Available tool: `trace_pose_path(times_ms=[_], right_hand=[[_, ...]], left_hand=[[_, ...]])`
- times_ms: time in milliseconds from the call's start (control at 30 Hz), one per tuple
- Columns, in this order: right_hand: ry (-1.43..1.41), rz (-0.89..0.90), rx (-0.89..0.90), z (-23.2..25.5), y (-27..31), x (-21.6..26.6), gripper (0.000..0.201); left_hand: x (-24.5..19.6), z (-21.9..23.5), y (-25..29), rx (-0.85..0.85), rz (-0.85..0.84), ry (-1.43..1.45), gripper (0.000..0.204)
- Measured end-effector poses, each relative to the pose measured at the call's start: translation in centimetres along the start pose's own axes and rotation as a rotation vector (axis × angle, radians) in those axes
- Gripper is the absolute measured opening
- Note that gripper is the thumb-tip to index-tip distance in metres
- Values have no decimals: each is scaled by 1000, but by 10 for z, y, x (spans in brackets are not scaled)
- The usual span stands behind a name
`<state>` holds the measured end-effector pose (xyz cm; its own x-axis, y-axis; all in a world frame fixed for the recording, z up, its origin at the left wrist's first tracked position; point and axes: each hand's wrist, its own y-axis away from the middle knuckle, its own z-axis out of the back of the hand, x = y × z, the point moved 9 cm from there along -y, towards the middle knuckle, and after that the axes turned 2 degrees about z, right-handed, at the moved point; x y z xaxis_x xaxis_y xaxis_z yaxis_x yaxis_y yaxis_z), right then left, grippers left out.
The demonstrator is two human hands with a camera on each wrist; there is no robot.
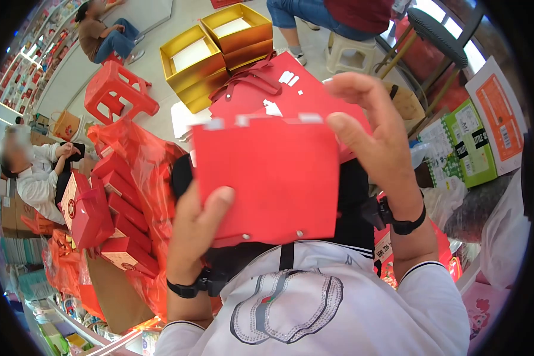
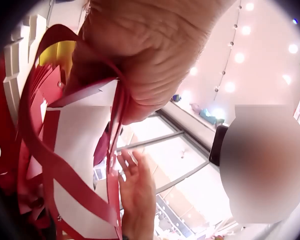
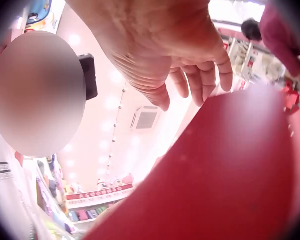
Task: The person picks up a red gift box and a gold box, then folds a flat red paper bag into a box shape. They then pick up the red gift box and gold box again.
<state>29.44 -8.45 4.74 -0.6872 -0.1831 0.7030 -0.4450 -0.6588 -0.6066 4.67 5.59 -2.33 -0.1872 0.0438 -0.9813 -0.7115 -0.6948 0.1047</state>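
A red paper gift bag (image 1: pixel 273 178) stands over the lap, with white edges along its far side and two metal eyelets near its close edge. My left hand (image 1: pixel 196 228) grips its left side, the thumb lying on the red face. In the left wrist view a red ribbon handle (image 2: pixel 72 187) loops past the bag's white inside. Beside the far right corner is my right hand (image 1: pixel 374 130), its thumb and fingers spread apart around nothing. Beyond the bag lies a pile of flat red bags (image 1: pixel 314 86) with dark red ribbon handles (image 1: pixel 258 82).
Gold boxes (image 1: pixel 193 56) are stacked beyond the pile. Red gift boxes (image 1: pixel 127 219) and red plastic wrapping (image 1: pixel 139 148) crowd the left, near a red stool (image 1: pixel 115 92). A green carton (image 1: pixel 474 142) stands at right. Other people sit at left and far ahead.
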Motion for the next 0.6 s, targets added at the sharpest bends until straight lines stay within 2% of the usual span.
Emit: trace_pose_path(times_ms=[67,100,200,300,400,600], right_hand=[[-372,-322,107,-14,18,-33,65],[-557,-477,157,-24,29,-42,73],[-732,-610,355,-51,40,-41,85],[-670,-586,310,-55,42,-58,75],[-670,-600,239,-55,47,-73,65],[-571,-516,101,-36,43,-73,60]], left_hand=[[-12,15,-4,-127,-64,180,42],[-22,17,-8,-137,-103,178,45],[-21,12,-20,-201,-245,31,44],[-10,7,-26,-165,-232,56,44],[-1,0,-33,-66,-117,382,44],[8,-13,-55,-9,-186,375,42]])
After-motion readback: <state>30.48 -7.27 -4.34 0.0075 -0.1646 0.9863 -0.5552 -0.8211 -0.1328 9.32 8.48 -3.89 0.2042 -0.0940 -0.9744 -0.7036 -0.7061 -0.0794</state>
